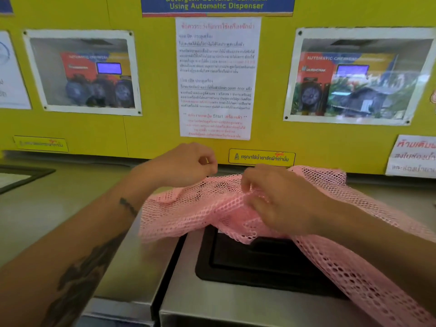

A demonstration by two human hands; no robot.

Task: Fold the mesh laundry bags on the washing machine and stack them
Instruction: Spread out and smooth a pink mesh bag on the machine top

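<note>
The pink mesh laundry bag, a soft open-hole netting, lies crumpled across the flat brushed-steel top of the washing machine, draping over its glossy black rectangular lid and trailing off to the right. Behind stands a smooth yellow wall panel bearing a white paper notice. The right hand rests on the netting with fingers curled, gathering a fold, while the left hand pinches the bag's far edge with fingers pressed together.
</note>
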